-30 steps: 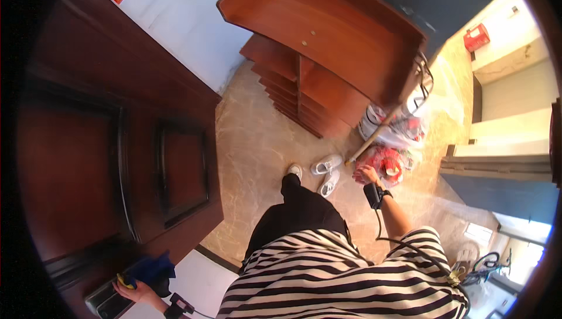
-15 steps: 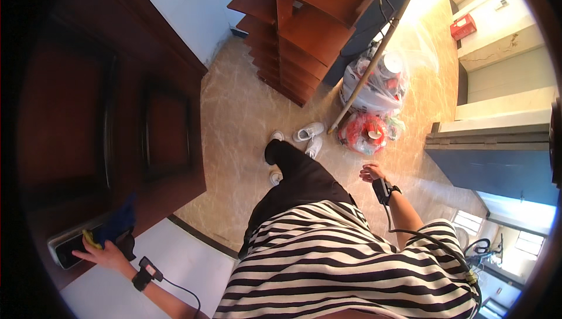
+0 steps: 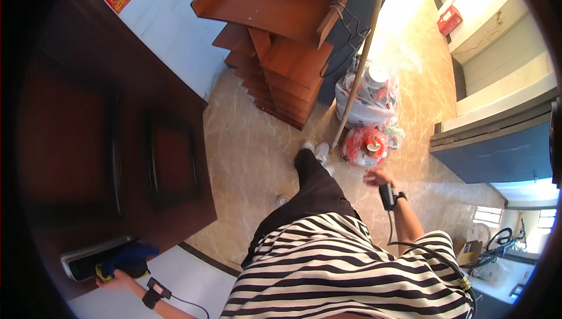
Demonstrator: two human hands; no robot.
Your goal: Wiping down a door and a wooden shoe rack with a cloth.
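My left hand (image 3: 119, 281) is closed on a dark blue cloth (image 3: 126, 258) with a yellow part by the fingers. The cloth lies over the lower side of a silver-rimmed black door lock (image 3: 79, 260), covering part of it. The lock is set in a dark red-brown panelled door (image 3: 172, 155) at my left. My right hand (image 3: 379, 176) hangs over the floor, away from the door. Its fingers are loosely bent and apart, holding nothing. A black band with a small cabled box sits on each wrist.
Ahead stands a brown wooden shelf unit (image 3: 281, 8) with several tiers. Right of it a wooden pole (image 3: 357, 79) leans by full plastic bags (image 3: 366, 108) and a red bag (image 3: 363, 146). A blue door (image 3: 503, 161) stands at the right, with a bicycle (image 3: 497, 248) behind.
My left hand and the cloth have shifted slightly right and down along the lock. I have stepped forward, with my feet nearer the pole. The right hand stays much the same.
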